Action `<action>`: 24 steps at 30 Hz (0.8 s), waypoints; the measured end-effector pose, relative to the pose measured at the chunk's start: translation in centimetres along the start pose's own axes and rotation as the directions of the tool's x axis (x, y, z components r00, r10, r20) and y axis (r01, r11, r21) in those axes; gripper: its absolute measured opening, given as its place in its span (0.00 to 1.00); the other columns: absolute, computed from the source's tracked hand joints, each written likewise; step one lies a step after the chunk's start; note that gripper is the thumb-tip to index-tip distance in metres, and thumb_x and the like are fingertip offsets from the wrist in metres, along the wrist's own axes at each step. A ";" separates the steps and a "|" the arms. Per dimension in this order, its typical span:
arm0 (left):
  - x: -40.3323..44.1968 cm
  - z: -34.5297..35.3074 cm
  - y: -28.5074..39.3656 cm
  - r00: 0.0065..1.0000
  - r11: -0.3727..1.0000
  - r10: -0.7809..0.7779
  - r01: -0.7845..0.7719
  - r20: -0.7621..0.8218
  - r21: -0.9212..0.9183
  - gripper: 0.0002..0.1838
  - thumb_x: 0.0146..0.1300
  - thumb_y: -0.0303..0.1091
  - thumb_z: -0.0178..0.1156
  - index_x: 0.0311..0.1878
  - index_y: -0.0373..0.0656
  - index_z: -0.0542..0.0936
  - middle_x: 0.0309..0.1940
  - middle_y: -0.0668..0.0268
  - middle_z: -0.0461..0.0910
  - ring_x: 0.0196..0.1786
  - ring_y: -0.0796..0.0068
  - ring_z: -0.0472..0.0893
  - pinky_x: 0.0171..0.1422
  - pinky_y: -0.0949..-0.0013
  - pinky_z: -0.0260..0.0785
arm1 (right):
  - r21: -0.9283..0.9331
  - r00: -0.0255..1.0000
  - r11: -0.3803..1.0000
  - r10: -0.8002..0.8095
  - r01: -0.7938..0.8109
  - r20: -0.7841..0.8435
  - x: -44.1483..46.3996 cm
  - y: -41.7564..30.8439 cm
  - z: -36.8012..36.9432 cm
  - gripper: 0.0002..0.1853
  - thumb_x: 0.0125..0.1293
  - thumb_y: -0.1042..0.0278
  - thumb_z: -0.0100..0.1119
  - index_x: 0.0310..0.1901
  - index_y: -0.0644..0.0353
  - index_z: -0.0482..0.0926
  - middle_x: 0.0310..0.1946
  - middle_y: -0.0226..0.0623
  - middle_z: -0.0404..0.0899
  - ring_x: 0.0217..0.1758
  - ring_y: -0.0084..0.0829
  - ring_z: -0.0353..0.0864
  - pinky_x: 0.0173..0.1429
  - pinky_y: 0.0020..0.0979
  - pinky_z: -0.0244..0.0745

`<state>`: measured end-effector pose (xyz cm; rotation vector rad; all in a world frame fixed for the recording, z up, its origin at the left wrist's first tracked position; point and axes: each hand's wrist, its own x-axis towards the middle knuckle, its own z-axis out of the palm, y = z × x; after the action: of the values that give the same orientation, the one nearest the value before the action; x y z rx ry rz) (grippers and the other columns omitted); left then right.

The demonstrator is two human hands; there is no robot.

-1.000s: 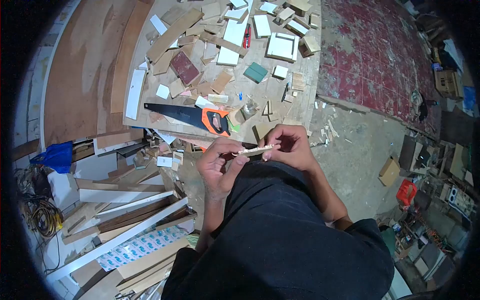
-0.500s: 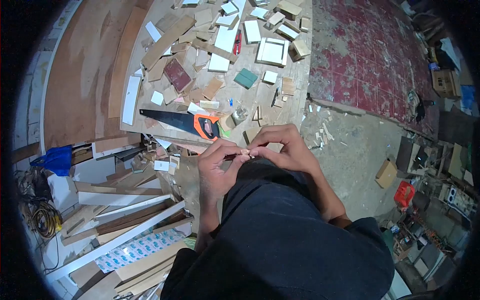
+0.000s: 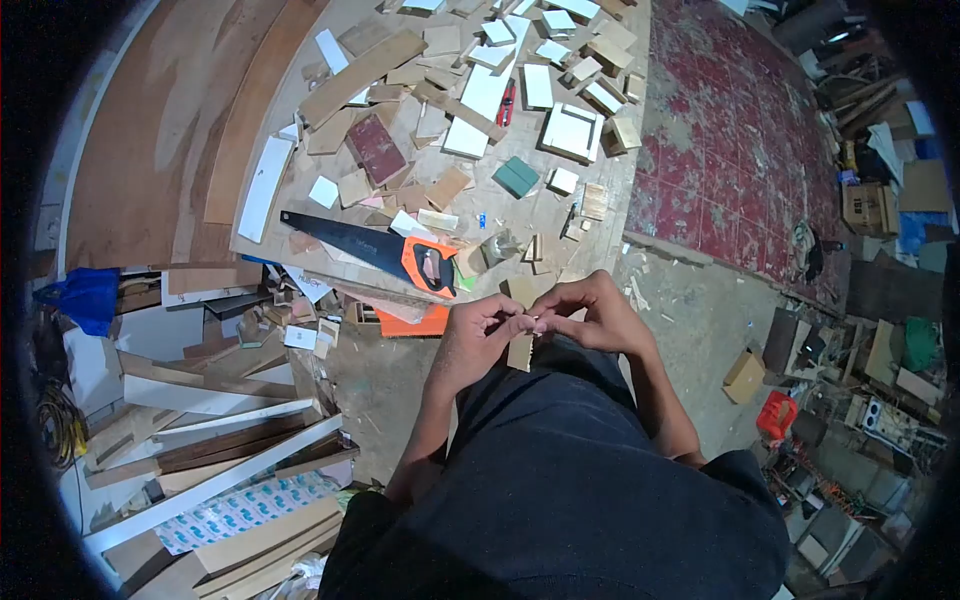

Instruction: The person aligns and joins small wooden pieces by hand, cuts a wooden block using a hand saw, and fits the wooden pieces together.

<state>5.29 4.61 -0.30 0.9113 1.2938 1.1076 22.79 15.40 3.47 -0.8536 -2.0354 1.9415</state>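
My left hand (image 3: 483, 338) and my right hand (image 3: 600, 320) meet in front of my body, near the table's front edge. Both are closed in a pinch, fingertips touching around something too small to make out. Behind and below them shows a narrow tan strip (image 3: 520, 352) with a jagged lower end; whether a finger touches it I cannot tell. A handsaw (image 3: 428, 266) with an orange and black handle lies on the table, just beyond my left hand. A clear container (image 3: 498, 247) stands near the same edge.
Wood offcuts, a green block (image 3: 516, 177), a maroon block (image 3: 376, 150), a red tool (image 3: 507, 103) and a white square frame (image 3: 572, 132) cover the worktable (image 3: 335, 270). Boards (image 3: 230, 470) are piled at lower left. A red container (image 3: 776, 414) sits at right on the cluttered floor.
The view has shifted, so the table's contents appear farther right. My hands remain pinched together but appear farther right and slightly lower. More of the tan strip shows below them.
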 end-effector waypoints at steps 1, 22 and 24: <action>-0.1 -0.5 0.0 0.999 1.000 0.004 -0.003 0.032 -0.006 0.09 0.60 0.27 0.64 0.41 0.34 0.79 0.27 0.67 0.81 0.31 0.88 0.76 0.36 0.80 0.69 | -0.005 1.000 1.000 0.029 -0.029 0.007 0.3 -0.1 0.3 0.06 0.55 0.78 0.63 0.36 0.65 0.83 0.26 0.35 0.84 0.32 0.23 0.83 0.39 0.25 0.78; -2.8 -8.6 -4.8 0.976 0.978 -0.116 0.080 -0.184 -0.190 0.14 0.59 0.25 0.63 0.48 0.35 0.75 0.30 0.66 0.81 0.29 0.86 0.78 0.29 0.81 0.70 | -0.685 0.775 0.443 0.033 -0.577 -0.631 4.1 15.3 -2.9 0.19 0.63 0.54 0.59 0.42 0.65 0.80 0.28 0.46 0.83 0.26 0.34 0.84 0.34 0.33 0.77; -3.1 -9.0 -4.7 0.946 0.965 -0.206 0.155 -0.252 -0.210 0.12 0.60 0.26 0.63 0.46 0.36 0.76 0.30 0.67 0.81 0.29 0.86 0.77 0.26 0.82 0.69 | -0.569 0.784 0.655 0.058 -0.498 -0.618 5.7 16.2 -1.5 0.21 0.59 0.50 0.62 0.44 0.62 0.81 0.31 0.45 0.83 0.29 0.36 0.84 0.35 0.34 0.77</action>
<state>-2.93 -0.32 -4.86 0.4996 1.4366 1.2144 23.25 19.16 -13.32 -1.7693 -2.3219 0.7132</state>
